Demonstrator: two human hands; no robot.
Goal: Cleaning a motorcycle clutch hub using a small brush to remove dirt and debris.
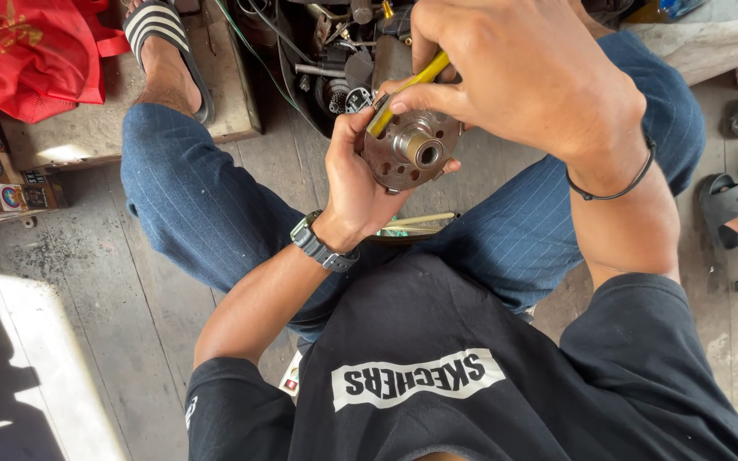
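- The left hand [360,175] cups a round, rusty metal hub [412,149] from below and behind, its fingers wrapped around the disc's rim, holding it up above the lap with its flat face and central boss turned towards the camera.
- The right hand [523,72] comes in from above and to the right, its fingers pinched shut on a yellow-handled tool [407,90].
- The tool's long axis runs on a slant, from upper right near the right fingers down to lower left, where its tip meets the hub's upper-left edge, next to the left thumb.
- Both hands are close together on the hub; the right is the one working, the left only steadies.
- The hub's bore points out towards the viewer, across the tool's line.
- Behind the hands sits a dark engine part with cables [335,51]; a red bag [32,51] lies at the far left on the wooden floor [79,282].
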